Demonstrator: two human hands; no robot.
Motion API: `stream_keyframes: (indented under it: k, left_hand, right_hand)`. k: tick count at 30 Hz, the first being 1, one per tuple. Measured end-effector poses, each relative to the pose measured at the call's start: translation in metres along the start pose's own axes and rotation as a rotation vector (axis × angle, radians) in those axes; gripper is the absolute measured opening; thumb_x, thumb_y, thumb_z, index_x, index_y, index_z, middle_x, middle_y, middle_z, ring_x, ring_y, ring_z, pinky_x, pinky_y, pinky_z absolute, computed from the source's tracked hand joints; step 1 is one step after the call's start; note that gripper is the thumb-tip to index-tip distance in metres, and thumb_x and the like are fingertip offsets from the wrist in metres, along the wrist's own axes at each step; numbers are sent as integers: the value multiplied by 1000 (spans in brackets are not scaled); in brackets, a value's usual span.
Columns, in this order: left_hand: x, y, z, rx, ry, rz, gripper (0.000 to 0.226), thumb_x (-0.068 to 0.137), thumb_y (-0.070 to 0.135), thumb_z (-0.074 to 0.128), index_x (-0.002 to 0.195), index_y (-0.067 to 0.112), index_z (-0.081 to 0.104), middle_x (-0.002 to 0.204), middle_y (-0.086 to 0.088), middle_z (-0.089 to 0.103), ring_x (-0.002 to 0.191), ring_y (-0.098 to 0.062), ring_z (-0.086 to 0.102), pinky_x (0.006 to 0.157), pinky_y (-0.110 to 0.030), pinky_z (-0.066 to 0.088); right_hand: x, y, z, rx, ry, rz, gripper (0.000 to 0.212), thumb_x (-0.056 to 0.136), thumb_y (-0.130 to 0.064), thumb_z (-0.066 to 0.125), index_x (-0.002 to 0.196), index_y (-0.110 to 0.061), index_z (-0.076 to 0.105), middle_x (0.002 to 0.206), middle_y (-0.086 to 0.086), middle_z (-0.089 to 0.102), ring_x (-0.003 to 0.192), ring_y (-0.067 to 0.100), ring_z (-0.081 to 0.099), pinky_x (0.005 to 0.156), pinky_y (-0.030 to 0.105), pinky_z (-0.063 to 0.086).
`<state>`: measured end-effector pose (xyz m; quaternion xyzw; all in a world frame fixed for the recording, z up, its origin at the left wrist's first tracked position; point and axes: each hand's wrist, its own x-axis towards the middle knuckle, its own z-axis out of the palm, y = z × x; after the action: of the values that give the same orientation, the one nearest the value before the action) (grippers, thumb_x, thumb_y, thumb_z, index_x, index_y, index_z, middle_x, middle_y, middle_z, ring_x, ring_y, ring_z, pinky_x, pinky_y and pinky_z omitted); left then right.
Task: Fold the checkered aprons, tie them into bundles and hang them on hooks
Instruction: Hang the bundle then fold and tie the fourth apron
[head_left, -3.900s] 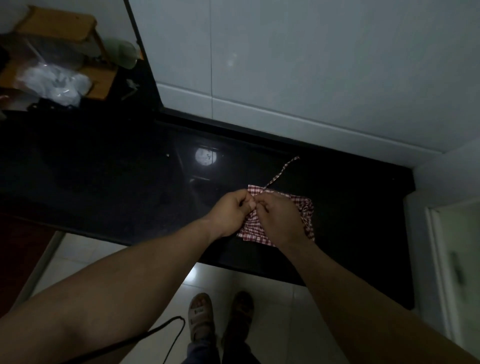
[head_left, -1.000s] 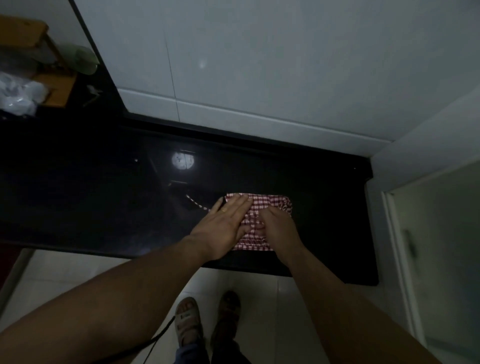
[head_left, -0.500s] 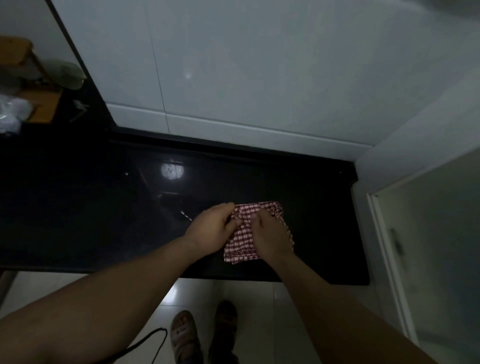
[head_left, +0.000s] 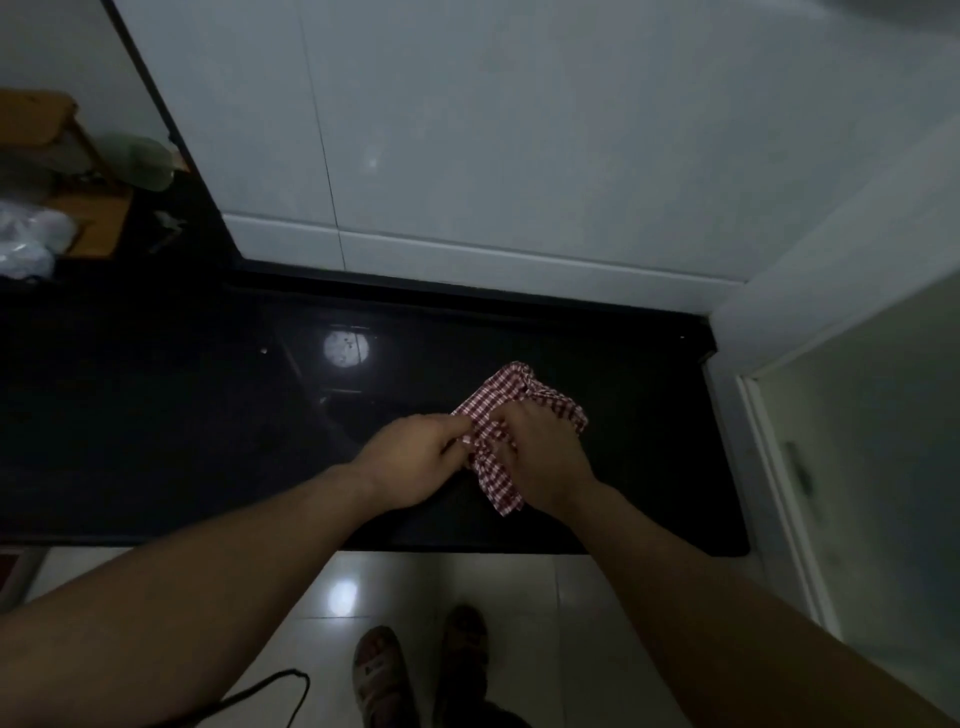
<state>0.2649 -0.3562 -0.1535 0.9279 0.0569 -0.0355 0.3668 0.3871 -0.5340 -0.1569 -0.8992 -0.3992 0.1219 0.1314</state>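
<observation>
A red-and-white checkered apron, folded into a small bundle, lies on the black glossy counter near its right end. My left hand pinches the bundle's left edge with curled fingers. My right hand grips the bundle from the right and covers its middle, so the apron's strap is hidden. A corner of the cloth sticks out toward me below my right hand.
A white tiled wall rises right behind the counter. A white door frame stands to the right. At the far left sit a wooden rack and a clear plastic bag. My feet stand on the tiled floor below.
The bundle has turned from lying flat and square to a diagonal, narrower shape. My left hand went from pressing flat a second ago to pinching the edge. The view shifted slightly.
</observation>
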Motion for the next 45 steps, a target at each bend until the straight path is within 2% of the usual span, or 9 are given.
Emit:
stream_keyframes:
  k: [4,7,11,16,24,28,33,39,45]
  left_hand:
    - [1,19,1,-132,73,-136,22,104,37,51,88,26,62,79,9,70,73,-10,66,74,-41,56]
    - [0,32,4,-68,76,-133,25,102,43,49,91,25,62,85,8,70,78,-14,66,75,-40,57]
    - [-7,57,-4,-15,200,-107,23,103,41,48,86,27,54,86,8,56,78,-12,58,72,-38,53]
    - [14,117,-54,-228,280,-143,20,93,41,58,81,24,57,73,8,68,70,-9,63,69,-37,53]
    - [30,213,-107,-305,320,-16,14,101,25,61,89,20,62,84,-2,71,80,-12,61,79,-40,50]
    - [29,227,-105,-250,498,-87,18,107,30,51,91,24,55,81,-1,70,75,-16,64,69,-37,47]
    - [38,226,-123,-383,610,-183,18,107,18,44,97,13,57,85,-3,68,77,-13,64,61,-27,41]
    - [66,228,-149,-471,547,-148,17,102,14,49,90,10,62,80,-8,71,75,-21,67,64,-31,45]
    - [103,288,-180,-534,418,6,37,102,23,50,74,2,63,75,-12,69,74,-27,63,71,-39,48]
  right_hand:
    - [-28,-23,-6,249,69,-7,32,84,-32,57,116,-26,57,109,-8,59,100,11,57,90,34,48]
    - [-41,-27,1,370,12,23,17,92,-36,52,101,-25,60,93,-9,65,85,11,62,80,45,54]
    - [-43,-25,-22,487,44,59,14,101,-19,54,92,-19,64,84,-5,67,76,11,63,74,46,53]
    - [-41,-23,-106,632,179,166,12,101,-24,61,94,-26,71,85,-11,73,81,2,67,75,28,52]
    - [-25,-17,-232,586,297,177,16,96,-25,59,88,-19,72,88,-4,74,88,21,70,82,38,56]
    - [-35,-24,-250,688,204,130,18,99,-27,63,87,-18,74,81,-4,78,81,18,75,87,43,59]
    - [-45,-36,-261,722,23,8,14,96,-36,70,103,-24,73,96,-5,77,91,10,72,89,32,54]
    - [-39,-43,-284,728,-103,51,38,86,-46,81,118,-28,70,107,-6,77,102,11,74,100,38,56]
    - [-59,-36,-336,708,191,108,26,89,-41,80,109,-27,72,100,-1,77,95,15,74,91,35,56]
